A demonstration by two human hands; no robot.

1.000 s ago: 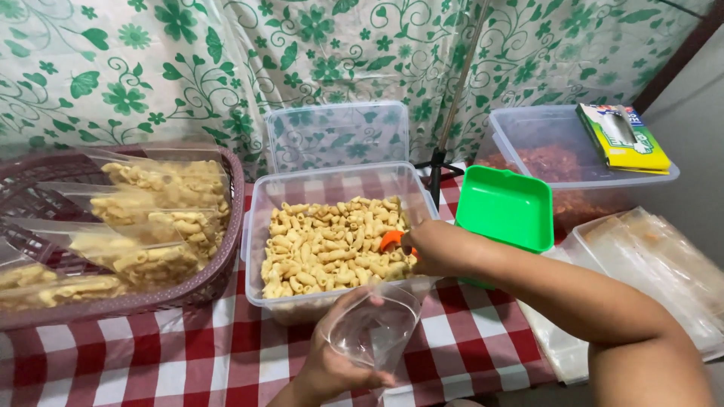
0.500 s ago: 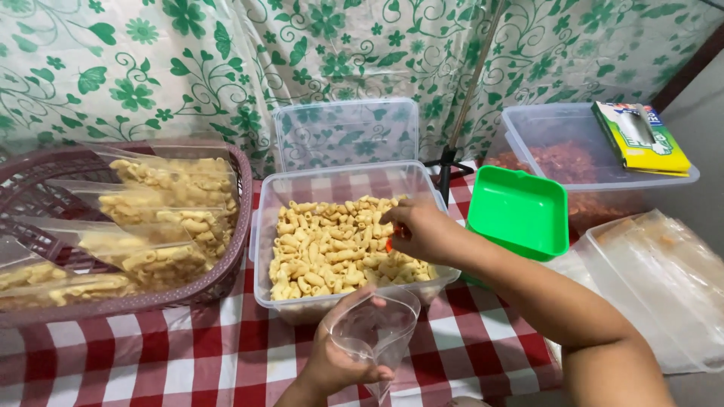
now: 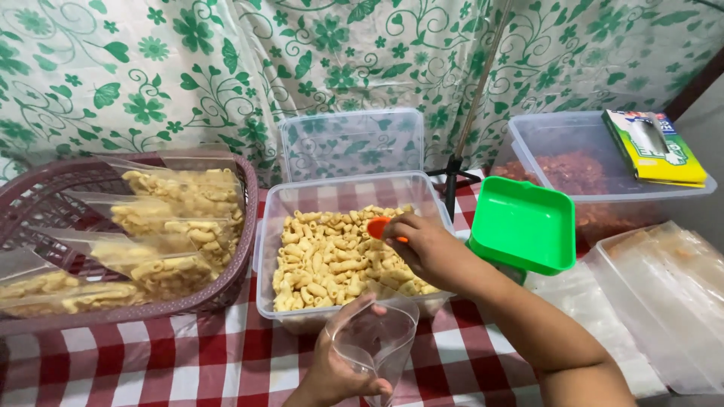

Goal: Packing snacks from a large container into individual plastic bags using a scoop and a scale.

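**Snack bagging at a checked table**

Backdrop: a white curtain (image 3: 226, 68) printed with green leaves and flowers, hanging in soft folds behind everything. Surface: a table under a red-and-white checked cloth (image 3: 188, 362), smooth and flat.

Left, a purple woven plastic basket (image 3: 45, 188), oval, holding clear bags (image 3: 181, 218) filled with pale yellow curled snacks, laid overlapping. Far right, a clear plastic tub (image 3: 543, 136) of reddish food, with a yellow-green flat box (image 3: 656, 147) lying on its rim. Lower right, a lidded clear box (image 3: 664, 301) of stacked transparent bags. Centre, a rectangular clear bin (image 3: 271, 249) full of the yellow snacks (image 3: 324, 264), its lid (image 3: 351, 143) propped upright behind it. Just right of the bin, a bright green square tray (image 3: 524, 226), glossy, rounded corners.

Right hand (image 3: 426, 249) reaches over the bin, fingers closed around a small orange scoop (image 3: 377, 226) that sits just above the snacks. Left hand (image 3: 339, 369) at the near edge, clasping an open, empty clear bag (image 3: 377, 343), mouth up, in front of the bin.
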